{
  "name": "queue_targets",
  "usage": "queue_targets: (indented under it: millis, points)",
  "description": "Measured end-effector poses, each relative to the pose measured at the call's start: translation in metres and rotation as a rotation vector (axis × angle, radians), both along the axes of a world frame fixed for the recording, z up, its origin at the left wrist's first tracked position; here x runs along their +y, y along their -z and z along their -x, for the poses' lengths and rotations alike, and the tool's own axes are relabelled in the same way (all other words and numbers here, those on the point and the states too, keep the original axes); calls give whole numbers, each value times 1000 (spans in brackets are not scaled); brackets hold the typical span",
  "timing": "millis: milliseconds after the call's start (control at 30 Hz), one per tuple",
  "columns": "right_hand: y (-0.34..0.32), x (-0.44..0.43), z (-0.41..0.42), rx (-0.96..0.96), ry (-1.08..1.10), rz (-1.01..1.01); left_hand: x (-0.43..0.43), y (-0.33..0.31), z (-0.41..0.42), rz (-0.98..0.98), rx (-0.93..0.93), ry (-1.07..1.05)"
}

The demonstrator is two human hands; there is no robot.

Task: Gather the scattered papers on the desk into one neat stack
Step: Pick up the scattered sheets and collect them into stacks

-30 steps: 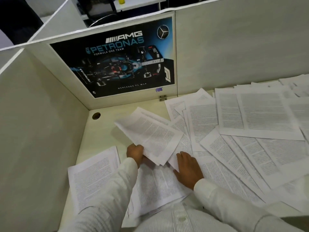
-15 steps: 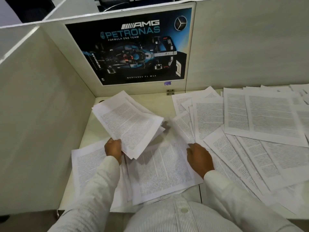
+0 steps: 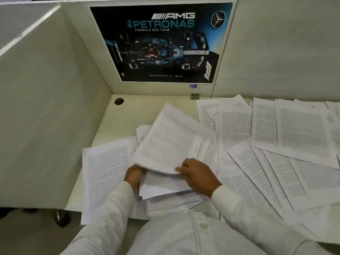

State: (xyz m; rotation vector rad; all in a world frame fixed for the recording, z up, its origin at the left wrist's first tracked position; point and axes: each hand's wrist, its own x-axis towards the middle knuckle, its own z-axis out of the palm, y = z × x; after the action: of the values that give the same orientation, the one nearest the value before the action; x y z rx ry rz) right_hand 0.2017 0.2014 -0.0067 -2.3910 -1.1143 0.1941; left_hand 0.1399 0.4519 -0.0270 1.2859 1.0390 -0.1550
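Note:
A loose bundle of printed papers (image 3: 167, 142) is lifted at a slant over the middle of the desk. My left hand (image 3: 134, 174) grips its near left corner from below. My right hand (image 3: 197, 176) pinches the bundle's near edge, fingers curled over the top sheet. Under the bundle lie more sheets (image 3: 165, 188) in a rough pile at the desk's front edge. A single sheet (image 3: 104, 173) lies flat to the left. Many scattered printed sheets (image 3: 287, 157) overlap across the right half of the desk.
The cream desk (image 3: 128, 115) sits in a cubicle corner with a partition wall (image 3: 46, 107) on the left and another at the back carrying a racing-team poster (image 3: 161, 43). A cable hole (image 3: 119, 101) is in the far left corner. A small metal bracket (image 3: 194, 96) joins the back panels.
My left hand carried the held bundle from the left toward the middle, over the pile in front of me. My right hand left the flat sheets and took hold of the bundle's near edge.

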Motion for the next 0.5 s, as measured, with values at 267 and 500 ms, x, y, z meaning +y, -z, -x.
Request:
queue_targets:
  millis: [267, 500]
  points:
    - [21, -22, 20, 530, 126, 110, 10, 7, 16, 108, 32, 15]
    - [20, -22, -8, 437, 860, 87, 11, 0, 3, 66, 63, 66]
